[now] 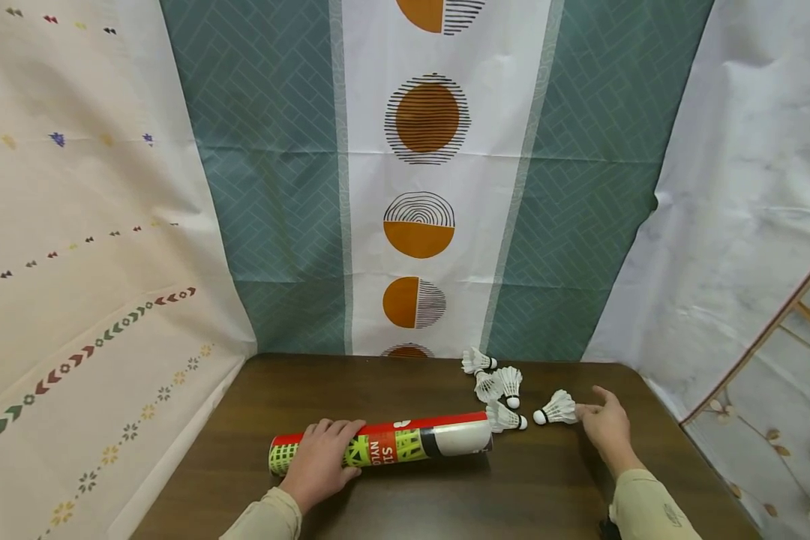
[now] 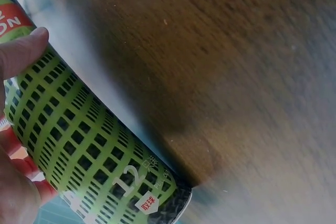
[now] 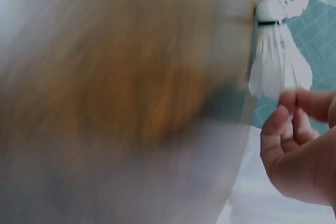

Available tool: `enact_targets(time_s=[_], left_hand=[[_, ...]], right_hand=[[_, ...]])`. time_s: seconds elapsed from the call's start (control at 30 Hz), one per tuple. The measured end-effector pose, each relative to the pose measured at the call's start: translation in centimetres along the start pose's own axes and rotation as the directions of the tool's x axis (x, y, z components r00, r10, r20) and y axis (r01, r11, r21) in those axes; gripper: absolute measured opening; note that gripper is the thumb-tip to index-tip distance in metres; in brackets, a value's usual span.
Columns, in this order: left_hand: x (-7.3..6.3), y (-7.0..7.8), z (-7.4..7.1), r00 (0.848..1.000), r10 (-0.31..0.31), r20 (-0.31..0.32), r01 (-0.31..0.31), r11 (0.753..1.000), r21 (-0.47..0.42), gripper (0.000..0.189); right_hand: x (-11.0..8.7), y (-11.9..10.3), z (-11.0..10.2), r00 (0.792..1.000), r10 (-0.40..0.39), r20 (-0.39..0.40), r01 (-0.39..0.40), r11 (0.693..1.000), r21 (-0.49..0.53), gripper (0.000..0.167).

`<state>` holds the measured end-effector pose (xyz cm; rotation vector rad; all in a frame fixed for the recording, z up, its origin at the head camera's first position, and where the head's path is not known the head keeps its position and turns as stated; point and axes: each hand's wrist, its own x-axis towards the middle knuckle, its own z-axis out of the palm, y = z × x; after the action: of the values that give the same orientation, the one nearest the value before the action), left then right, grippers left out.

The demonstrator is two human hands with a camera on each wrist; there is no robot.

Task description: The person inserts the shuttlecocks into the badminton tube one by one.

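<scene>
The space behind the table is being covered by a hanging cloth [image 1: 277,187] with green sides and orange round shapes down a white strip. The left side is being covered by a cream cloth [image 1: 94,262] with little patterns. A dark brown table [image 1: 445,502] is being used for the work. On it, a red and yellow-green shuttlecock tube [image 1: 407,446] is lying on its side. It is being gripped by the left hand [image 1: 320,459], with thumb and fingers curled round its left part.

On the right, one shuttlecock [image 1: 557,409] is lying with its round tip pointing left, toward the tube. Its skirt is being met by the fingertips of the right hand [image 1: 606,429], but whether it is being pinched or only touched cannot be told. Three more shuttlecocks [image 1: 511,382] are lying bunched at the back, and a fourth shuttlecock [image 1: 506,418] is lying just beside the tube's white end.

It seems that a shuttlecock is being picked up or put down; which one cannot be told. If it is being picked up, a soft pinch is being called for, and the tube should be kept from rolling.
</scene>
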<state>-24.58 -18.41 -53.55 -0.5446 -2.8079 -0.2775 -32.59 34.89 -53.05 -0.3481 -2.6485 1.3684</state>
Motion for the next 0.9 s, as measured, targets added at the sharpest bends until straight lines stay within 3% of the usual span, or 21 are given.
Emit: enact_targets(time_s=[0.2,0.43,0.6,0.7,0.9], left_hand=[[-0.1,0.0,0.0,1.000,-0.001,0.001,0.001,1.000,-0.007,0.083],[-0.2,0.1,0.4,1.000,-0.002,0.006,0.003,1.000,-0.013,0.083],[-0.2,0.1,0.4,1.000,0.006,0.002,-0.006,1.000,-0.020,0.082],[-0.1,0.1,0.3,1.000,0.008,-0.005,-0.008,1.000,-0.014,0.083],[0.0,0.3,0.0,1.000,0.003,-0.004,-0.003,1.000,-0.019,0.082]], right_hand=[[-0.7,0.3,0.1,0.981,-0.175,0.082,0.185,0.973,-0.137,0.071],[-0.9,-0.2,0.5,0.960,-0.255,0.119,0.274,0.943,-0.187,0.045],[-1.6,-1.2,0.3,0.964,-0.249,0.096,0.259,0.960,-0.108,0.044],[-2.4,-2.6,0.4,0.960,-0.242,0.138,0.249,0.968,-0.036,0.053],[-4.4,-5.4,2.1,0.910,-0.294,0.294,0.269,0.955,0.121,0.061]])
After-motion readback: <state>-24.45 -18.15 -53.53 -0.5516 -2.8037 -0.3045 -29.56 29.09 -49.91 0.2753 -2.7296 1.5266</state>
